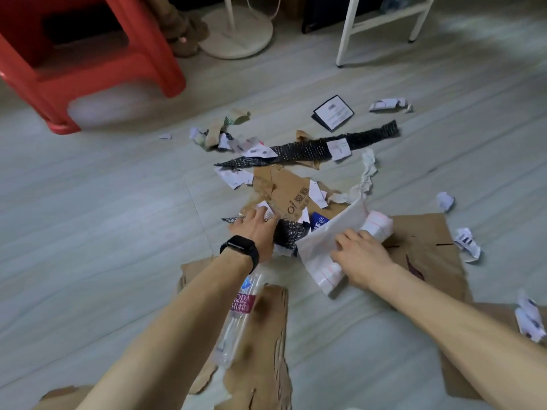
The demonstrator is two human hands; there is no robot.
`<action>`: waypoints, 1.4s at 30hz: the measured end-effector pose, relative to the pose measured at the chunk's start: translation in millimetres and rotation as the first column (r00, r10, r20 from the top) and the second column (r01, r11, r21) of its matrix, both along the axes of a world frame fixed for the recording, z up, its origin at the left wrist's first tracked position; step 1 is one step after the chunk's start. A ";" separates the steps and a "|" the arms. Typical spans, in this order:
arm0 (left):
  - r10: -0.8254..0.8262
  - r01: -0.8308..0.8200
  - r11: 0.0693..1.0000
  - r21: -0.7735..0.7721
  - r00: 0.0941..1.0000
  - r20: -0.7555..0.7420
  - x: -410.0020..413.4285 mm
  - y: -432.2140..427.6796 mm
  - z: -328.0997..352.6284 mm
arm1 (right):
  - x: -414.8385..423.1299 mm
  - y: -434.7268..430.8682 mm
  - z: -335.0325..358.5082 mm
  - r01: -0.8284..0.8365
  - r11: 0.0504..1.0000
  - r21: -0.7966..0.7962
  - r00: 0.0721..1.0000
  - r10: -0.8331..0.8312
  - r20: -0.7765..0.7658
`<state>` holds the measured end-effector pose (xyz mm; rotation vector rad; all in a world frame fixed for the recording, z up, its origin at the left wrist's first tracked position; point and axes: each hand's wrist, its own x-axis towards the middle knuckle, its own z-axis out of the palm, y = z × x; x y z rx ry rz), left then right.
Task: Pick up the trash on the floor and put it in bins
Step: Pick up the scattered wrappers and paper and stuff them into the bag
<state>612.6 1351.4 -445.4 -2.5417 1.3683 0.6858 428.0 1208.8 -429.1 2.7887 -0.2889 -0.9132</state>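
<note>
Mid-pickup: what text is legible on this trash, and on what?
"ODA DRINK", start hidden: bottle label.
"oi" plus unclear characters: brown cardboard.
Circled "S": blue card.
Black-bordered card, paper slips: too blurred to read.

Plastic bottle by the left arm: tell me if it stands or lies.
Lying on its side: the bottle stretches lengthwise over torn cardboard, label facing up.

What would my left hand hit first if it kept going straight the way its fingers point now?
Most likely the torn brown cardboard piece with black printing, lying just beyond the left hand. Its fingertips touch a small white paper scrap at that edge. Depth is hard to judge.
</note>
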 end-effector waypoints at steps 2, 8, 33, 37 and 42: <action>-0.024 0.025 0.999 -0.028 0.999 0.035 0.5 -0.4 -4.1 | -5.0 0.3 5.9 0.049 0.998 0.048 0.999 -0.049 0.001; 0.072 -0.076 0.985 -0.157 0.997 -0.029 -14.2 24.3 41.8 | -16.1 23.6 63.7 0.230 0.943 0.241 0.973 -0.230 -0.026; 0.853 -0.722 0.343 -0.600 0.507 -0.123 -72.8 607.9 354.2 | 83.2 444.7 366.9 -0.336 0.888 0.313 0.800 0.094 0.592; 0.937 -0.788 0.149 -0.597 0.305 -0.169 -91.8 671.1 328.2 | 94.1 494.6 349.7 -0.423 0.878 0.224 0.725 0.180 0.665; 0.967 -0.830 0.022 -0.557 0.159 -0.199 -100.4 699.1 277.0 | 101.3 533.3 325.7 -0.477 0.859 0.183 0.722 0.265 0.639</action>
